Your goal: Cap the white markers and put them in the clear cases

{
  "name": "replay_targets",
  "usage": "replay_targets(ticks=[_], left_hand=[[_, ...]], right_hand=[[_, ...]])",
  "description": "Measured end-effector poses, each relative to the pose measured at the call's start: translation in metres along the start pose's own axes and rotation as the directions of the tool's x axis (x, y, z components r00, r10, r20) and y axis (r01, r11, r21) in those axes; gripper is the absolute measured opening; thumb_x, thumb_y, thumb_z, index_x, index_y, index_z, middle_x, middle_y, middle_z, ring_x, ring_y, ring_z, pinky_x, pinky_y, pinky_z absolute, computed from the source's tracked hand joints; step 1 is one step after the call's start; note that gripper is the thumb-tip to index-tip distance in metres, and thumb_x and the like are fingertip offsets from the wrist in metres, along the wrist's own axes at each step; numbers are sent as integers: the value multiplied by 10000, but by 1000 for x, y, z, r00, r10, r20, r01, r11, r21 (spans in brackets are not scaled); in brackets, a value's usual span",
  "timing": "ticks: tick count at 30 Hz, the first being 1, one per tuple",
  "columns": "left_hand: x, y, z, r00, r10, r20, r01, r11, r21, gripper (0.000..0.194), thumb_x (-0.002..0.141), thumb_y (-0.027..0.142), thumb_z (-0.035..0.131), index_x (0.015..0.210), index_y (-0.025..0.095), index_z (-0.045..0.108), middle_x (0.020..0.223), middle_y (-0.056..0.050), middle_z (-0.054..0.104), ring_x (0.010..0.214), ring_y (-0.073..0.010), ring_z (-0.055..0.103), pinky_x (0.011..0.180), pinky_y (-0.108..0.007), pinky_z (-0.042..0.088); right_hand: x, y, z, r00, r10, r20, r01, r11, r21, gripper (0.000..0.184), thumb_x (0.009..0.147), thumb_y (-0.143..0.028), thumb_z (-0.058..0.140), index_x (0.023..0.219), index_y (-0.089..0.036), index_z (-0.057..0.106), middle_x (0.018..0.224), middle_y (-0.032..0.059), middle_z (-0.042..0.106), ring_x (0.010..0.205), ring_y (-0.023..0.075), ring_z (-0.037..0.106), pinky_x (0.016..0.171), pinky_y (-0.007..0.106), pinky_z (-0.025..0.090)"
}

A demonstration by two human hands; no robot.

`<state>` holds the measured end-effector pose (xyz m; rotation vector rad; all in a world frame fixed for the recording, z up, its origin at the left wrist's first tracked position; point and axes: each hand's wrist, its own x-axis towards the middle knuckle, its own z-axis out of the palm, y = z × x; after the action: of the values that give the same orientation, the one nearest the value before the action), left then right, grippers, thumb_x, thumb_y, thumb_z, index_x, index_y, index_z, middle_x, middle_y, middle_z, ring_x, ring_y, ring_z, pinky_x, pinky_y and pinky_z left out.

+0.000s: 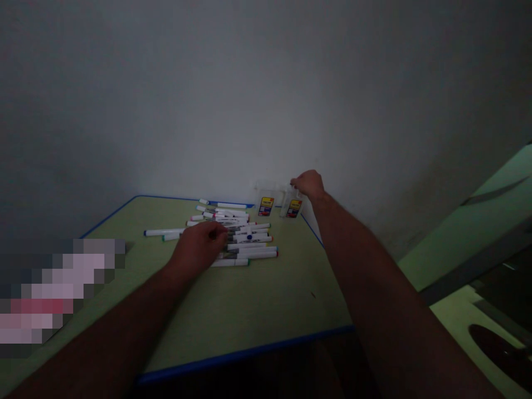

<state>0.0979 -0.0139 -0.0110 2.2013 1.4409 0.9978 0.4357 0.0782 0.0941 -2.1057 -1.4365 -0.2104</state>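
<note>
My right grip (310, 184) pinches the top of a clear case (292, 207), with a second case (266, 203) just to its left; my left grip (201, 244) curls over the markers (255, 253) on the table (274, 305), and I cannot tell whether it holds one. I judge I am picking through markers while steadying the case; the next move calls for a clean, single-marker pinch.

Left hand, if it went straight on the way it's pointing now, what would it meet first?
Probably the white marker pens lying just past the left hand on the table. Depth is unclear from this one view, so I can't tell whether it already touches them.
</note>
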Motion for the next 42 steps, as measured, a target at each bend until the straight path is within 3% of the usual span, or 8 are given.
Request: replay_targets(ticks=[6, 11, 15, 20, 24, 30, 37, 42], left_hand=[[-1, 3, -2, 1000, -27, -11, 27, 1000, -10, 209, 845, 302, 580, 875, 212, 767, 891, -79, 783, 822, -249, 699, 783, -402, 508], [-1, 2, -2, 999, -27, -18, 27, 1000, 0, 195, 828, 304, 598, 848, 216, 771, 876, -77, 783, 799, -246, 696, 779, -405, 515], [3, -3, -6, 998, -34, -54, 34, 999, -6, 225, 828, 325, 601, 897, 209, 781, 904, -74, 789, 828, -243, 704, 791, -380, 523], [7, -8, -18, 981, -91, -172, 99, 994, 39, 261, 835, 320, 604, 966, 201, 796, 935, -61, 798, 847, -228, 711, 808, -339, 519], [8, -8, -24, 977, -109, -186, 120, 992, 48, 242, 827, 291, 628, 965, 196, 802, 938, -72, 801, 850, -222, 712, 813, -330, 523], [10, -13, -30, 958, -171, -230, 184, 982, 34, 246, 826, 289, 639, 983, 187, 799, 957, -84, 798, 836, -208, 707, 807, -327, 529], [19, -15, -46, 995, -97, 8, 92, 966, 242, 199, 804, 312, 684, 920, 209, 808, 910, -86, 793, 829, -236, 705, 816, -356, 523], [20, -11, -48, 996, -83, 37, 69, 955, 287, 206, 806, 313, 688, 947, 222, 807, 935, -76, 798, 839, -225, 707, 824, -339, 525]], right_hand=[[-15, -11, -4, 983, -2, -182, 17, 997, 81, 182, 820, -244, 654, 891, -133, 780, 961, 157, 769, 915, 262, 715, 826, 361, 544], [-49, -28, -2, 966, -63, -252, 105, 982, 156, 176, 855, -245, 594, 826, -160, 747, 871, 107, 750, 842, 231, 684, 816, 362, 523], [-85, -38, 9, 963, -147, -225, 202, 947, 249, 170, 854, -207, 578, 838, -173, 744, 832, 67, 746, 797, 197, 670, 808, 338, 510], [-129, -40, 24, 972, -207, -114, 235, 892, 386, 163, 842, -181, 608, 902, -173, 759, 858, 51, 761, 802, 178, 690, 814, 316, 513], [-152, -36, 32, 966, -256, -28, 239, 853, 463, 154, 845, -194, 624, 921, -181, 757, 886, 53, 771, 814, 181, 700, 797, 310, 521], [-166, -27, 34, 940, -341, 6, 314, 872, 376, 138, 866, -263, 639, 824, -185, 744, 792, 44, 744, 740, 180, 665, 744, 313, 493], [-166, -22, 37, 914, -403, 43, 371, 875, 310, 124, 876, -235, 644, 853, -189, 757, 866, 54, 761, 795, 189, 680, 777, 319, 487], [-166, -21, 41, 889, -452, 76, 408, 855, 320, 144, 866, -180, 652, 930, -202, 779, 968, 57, 779, 888, 206, 701, 852, 344, 501]])
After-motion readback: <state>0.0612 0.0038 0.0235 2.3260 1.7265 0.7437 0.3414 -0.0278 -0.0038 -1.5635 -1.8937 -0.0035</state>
